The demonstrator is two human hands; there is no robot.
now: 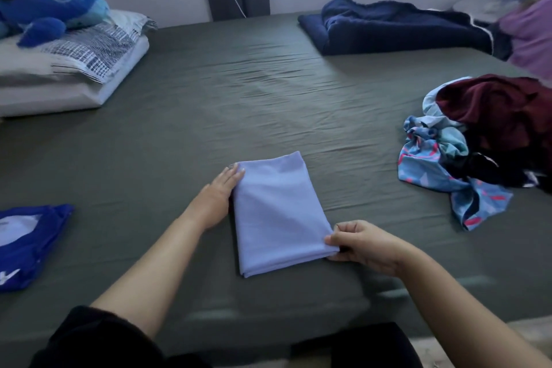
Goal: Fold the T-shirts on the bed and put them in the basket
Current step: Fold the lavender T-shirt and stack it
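Near edge of the bed (185,116): a lilac T-shirt (277,212) lies folded into a neat upright rectangle, layers stacked, edges roughly flush. The right hand (363,245) is at its near right corner, the thumb and fingers (331,240) pinching the stacked layers there. The left hand (218,197) is laid along the shirt's left edge, fingers straight and together, tips touching the far left corner; nothing is gripped by it.

Judged: this shirt's folding is all but finished, with only squaring-up or lifting left.

Left, near: a blue T-shirt with white print (27,245) is seen at the frame edge, lying flat; whether it is fully folded cannot be told.

Right, mid-distance: a loose heap (478,152) of unfolded garments is noted, with a maroon piece on top and blue patterned cloth beneath. These are judged to be outstanding work.

Far right: a dark navy cloth (397,27) is spread in a rumpled state, with something purple (531,36) beyond. Far left: pillows (68,69) and a blue plush toy (50,15).

No basket is in view, so nothing can be confirmed as put away. Overall the task is judged to be less than half done.
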